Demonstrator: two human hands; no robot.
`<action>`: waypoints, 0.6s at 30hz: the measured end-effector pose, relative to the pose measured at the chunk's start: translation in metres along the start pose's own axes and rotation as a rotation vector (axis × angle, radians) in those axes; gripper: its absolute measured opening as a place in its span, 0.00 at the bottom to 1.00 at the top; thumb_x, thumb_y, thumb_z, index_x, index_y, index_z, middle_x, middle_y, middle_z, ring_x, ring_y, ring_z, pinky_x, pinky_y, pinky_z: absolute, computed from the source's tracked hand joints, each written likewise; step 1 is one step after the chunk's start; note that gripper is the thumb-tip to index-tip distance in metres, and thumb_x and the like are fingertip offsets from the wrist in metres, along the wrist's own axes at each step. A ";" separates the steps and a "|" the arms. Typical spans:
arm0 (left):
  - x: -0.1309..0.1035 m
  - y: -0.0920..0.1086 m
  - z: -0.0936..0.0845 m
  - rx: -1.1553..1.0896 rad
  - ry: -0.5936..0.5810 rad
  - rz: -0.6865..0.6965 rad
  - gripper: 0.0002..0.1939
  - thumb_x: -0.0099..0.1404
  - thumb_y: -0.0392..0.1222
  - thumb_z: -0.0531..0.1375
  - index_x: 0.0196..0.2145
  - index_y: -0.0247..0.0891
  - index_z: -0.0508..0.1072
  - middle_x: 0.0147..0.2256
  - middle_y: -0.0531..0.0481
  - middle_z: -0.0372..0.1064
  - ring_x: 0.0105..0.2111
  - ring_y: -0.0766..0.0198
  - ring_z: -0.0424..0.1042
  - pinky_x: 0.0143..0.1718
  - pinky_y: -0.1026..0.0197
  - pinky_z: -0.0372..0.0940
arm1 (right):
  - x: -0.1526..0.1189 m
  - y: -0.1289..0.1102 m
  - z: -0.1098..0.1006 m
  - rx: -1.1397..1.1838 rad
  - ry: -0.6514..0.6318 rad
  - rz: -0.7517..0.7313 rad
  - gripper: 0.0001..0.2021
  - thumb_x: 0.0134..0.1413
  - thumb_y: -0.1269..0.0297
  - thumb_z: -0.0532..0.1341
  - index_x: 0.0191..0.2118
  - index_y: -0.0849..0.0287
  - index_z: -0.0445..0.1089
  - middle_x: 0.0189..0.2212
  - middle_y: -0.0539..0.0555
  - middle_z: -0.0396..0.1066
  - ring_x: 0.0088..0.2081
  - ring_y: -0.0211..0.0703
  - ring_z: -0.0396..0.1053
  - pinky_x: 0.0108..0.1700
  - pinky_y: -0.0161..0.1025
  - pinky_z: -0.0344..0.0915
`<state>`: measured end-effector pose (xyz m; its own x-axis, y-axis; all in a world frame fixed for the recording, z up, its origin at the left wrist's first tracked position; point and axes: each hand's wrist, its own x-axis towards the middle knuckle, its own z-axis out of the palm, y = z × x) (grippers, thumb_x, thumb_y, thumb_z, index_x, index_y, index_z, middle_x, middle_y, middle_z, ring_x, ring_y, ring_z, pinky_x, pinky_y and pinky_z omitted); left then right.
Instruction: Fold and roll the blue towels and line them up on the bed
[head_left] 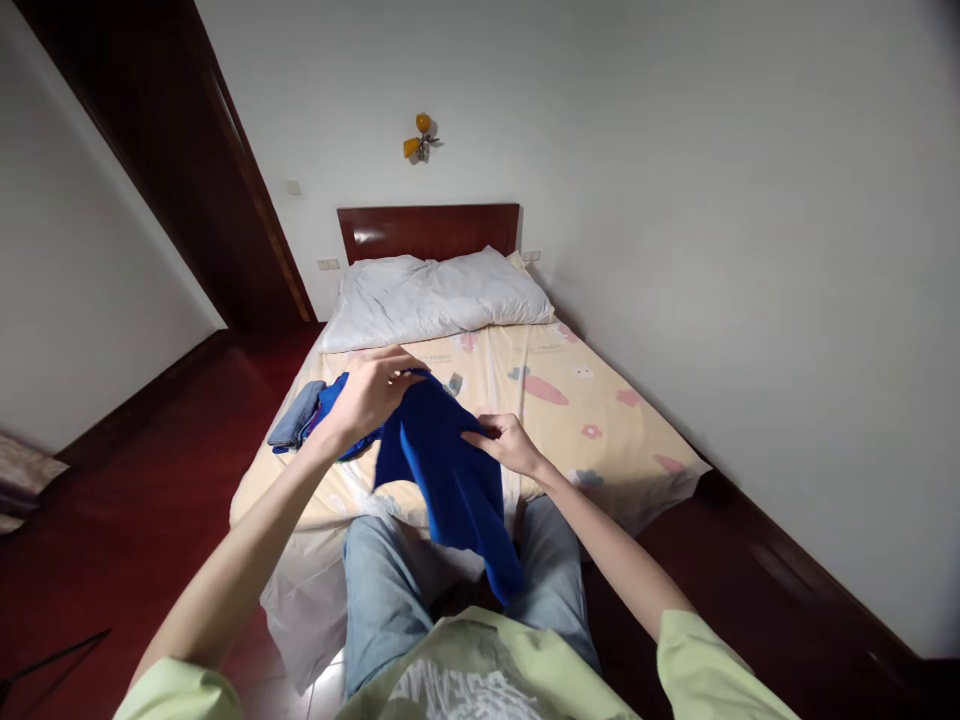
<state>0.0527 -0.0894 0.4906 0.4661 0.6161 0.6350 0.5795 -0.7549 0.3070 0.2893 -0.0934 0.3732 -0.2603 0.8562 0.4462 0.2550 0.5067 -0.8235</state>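
A blue garment (pixel 454 460) hangs in front of me above the bed's near edge, its lower end dangling over my jeans. My left hand (pixel 379 385) pinches its upper left edge. On its right edge, my right hand (pixel 506 440) grips the cloth between thumb and fingers. What kind of garment it is, I cannot make out from its folds. Just left of it, partly behind my left hand, lies a pile of clothes (pixel 322 410) with grey-blue and bright blue pieces.
The bed (pixel 615 450) has a pale patterned sheet, white pillows (pixel 442 300) and a dark wooden headboard (pixel 435 232). A wall stands close on the right. Dark red floor (pixel 150 480) runs along the left side, and a wall lamp (pixel 420 138) hangs above the headboard.
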 end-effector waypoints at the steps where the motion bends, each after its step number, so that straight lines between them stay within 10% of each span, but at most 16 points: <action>1: 0.003 0.003 -0.007 0.002 0.034 -0.006 0.09 0.66 0.38 0.58 0.38 0.41 0.80 0.35 0.50 0.75 0.32 0.64 0.72 0.34 0.62 0.67 | -0.008 0.008 -0.001 0.026 -0.033 0.032 0.22 0.52 0.49 0.66 0.19 0.59 0.63 0.18 0.44 0.53 0.22 0.33 0.51 0.24 0.33 0.50; 11: 0.018 -0.007 -0.070 0.135 0.314 -0.110 0.09 0.63 0.40 0.61 0.38 0.39 0.82 0.36 0.50 0.76 0.34 0.65 0.73 0.32 0.64 0.68 | -0.096 0.114 -0.036 -0.045 -0.328 0.323 0.15 0.47 0.54 0.68 0.33 0.63 0.75 0.27 0.50 0.72 0.30 0.40 0.67 0.33 0.36 0.63; 18: 0.014 -0.027 -0.082 0.161 0.357 -0.167 0.13 0.63 0.40 0.61 0.42 0.35 0.81 0.36 0.50 0.75 0.34 0.67 0.70 0.35 0.63 0.70 | -0.163 0.184 -0.033 -0.365 -0.451 0.369 0.09 0.45 0.65 0.64 0.34 0.60 0.77 0.30 0.55 0.77 0.33 0.49 0.72 0.39 0.40 0.65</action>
<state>-0.0112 -0.0788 0.5497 0.1120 0.5890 0.8003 0.7379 -0.5887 0.3301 0.4090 -0.1362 0.1606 -0.4385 0.8936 -0.0955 0.6784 0.2595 -0.6873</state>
